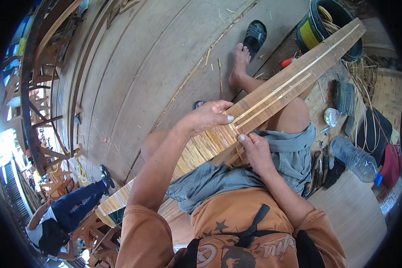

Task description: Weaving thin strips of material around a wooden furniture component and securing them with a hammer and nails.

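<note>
A long tapering wooden board (295,85) lies slantwise across my lap, from the lower left to the upper right. Tight rows of pale cane strips (210,143) wrap its lower left part. Two light cane strips run lengthwise along the bare wood, crossed by small metal pins. My left hand (205,118) is closed over the board's far edge, its thumb on top by the last wrapped row. At the near edge, my right hand (257,152) is pinched together against that same row. Whatever lies between its fingertips is hidden.
At the upper right stands a dark bucket (306,33) with coiled cane. Beside my right leg are a red-handled tool (288,62), a plastic bottle (355,158) and several knives (317,167). Wooden frames (44,111) line the left side, where another person (71,216) sits.
</note>
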`<state>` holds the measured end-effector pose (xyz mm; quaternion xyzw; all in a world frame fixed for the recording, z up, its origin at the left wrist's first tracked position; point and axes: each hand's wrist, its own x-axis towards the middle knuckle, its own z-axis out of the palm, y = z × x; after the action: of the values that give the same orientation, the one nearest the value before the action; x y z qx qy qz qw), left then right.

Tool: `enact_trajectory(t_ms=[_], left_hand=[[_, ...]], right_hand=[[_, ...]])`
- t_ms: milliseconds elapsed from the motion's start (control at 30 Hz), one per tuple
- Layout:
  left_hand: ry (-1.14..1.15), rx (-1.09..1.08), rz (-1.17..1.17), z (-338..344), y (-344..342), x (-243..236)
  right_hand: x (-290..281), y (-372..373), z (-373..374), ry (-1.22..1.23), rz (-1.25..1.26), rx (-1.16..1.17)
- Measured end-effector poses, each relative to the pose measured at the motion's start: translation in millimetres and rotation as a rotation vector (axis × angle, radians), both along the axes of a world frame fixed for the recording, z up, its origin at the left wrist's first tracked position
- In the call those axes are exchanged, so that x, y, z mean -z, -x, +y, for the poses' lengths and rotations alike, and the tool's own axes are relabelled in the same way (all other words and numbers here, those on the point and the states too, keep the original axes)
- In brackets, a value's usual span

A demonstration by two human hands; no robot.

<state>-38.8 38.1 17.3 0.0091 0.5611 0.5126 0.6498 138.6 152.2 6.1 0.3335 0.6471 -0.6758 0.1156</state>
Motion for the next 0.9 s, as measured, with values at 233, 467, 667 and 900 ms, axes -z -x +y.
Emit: enact_trajectory(t_ms=[233, 467, 667, 900], left_hand=[[0.041, 0.059, 0.066, -0.1, -3.3, -0.3], [-0.012, -0.026, 0.541, -5.4, -26.1, 6.2], [0.208, -0.068, 1.129, -8.5, -48.9, 6.2], [0.094, -0.352, 0.770, -8.7, -39.0, 22.8]], right_hand=[[-55.6, -55.9, 13.7, 0.242, -0.096, 0.005], [-118.8, -31.3, 30.5, 0.088, 0.114, -0.196], [-35.8, 153.2, 49.8, 0.608, -0.397, -0.223], [-57.9, 140.4, 40.3, 0.686, -0.261, -0.207]])
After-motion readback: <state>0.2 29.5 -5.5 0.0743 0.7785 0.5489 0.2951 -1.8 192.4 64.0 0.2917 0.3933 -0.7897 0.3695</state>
